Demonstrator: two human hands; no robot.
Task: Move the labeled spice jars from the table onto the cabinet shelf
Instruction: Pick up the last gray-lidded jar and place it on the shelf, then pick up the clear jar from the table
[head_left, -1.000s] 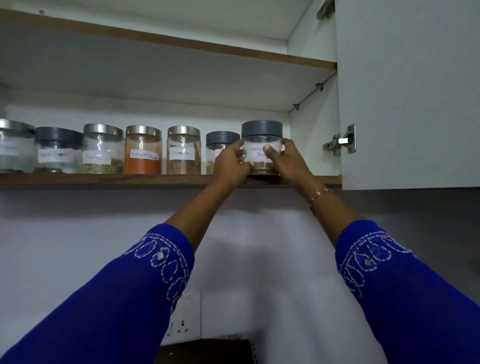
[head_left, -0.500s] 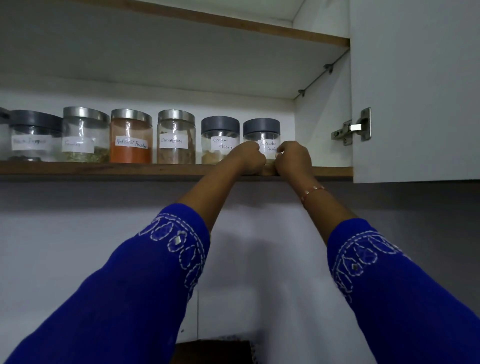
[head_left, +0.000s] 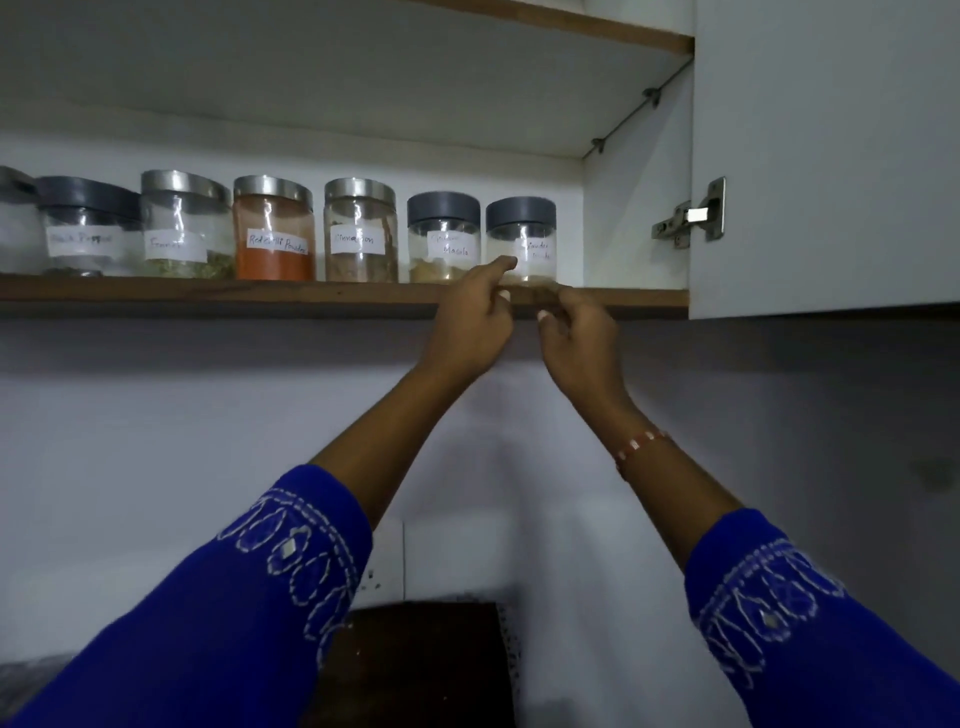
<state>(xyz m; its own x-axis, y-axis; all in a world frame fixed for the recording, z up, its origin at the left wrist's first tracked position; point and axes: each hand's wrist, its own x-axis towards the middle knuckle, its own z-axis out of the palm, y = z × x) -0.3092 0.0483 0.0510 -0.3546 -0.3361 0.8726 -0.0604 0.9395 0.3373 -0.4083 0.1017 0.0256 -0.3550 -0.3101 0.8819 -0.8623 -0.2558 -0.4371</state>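
Home kitchen, wall cabinet (head_left: 826, 156) with hinged door open, wooden shelf (head_left: 208, 295) lined with labelled spice jars (head_left: 274, 228), wall socket (head_left: 384, 561) below.

Both sleeves (head_left: 218, 639) are deep blue with white looped embroidery. The right wrist wears a red-and-white bracelet (head_left: 642, 448). The cabinet shelf (head_left: 208, 292) has a brown wood edge; the cabinet door (head_left: 831, 156) is plain white. The red chilli powder jar (head_left: 274, 228) glows orange-red under a silver lid. The coriander jar (head_left: 521, 239) and the garam masala jar (head_left: 443, 237) have dark grey lids and white labels.
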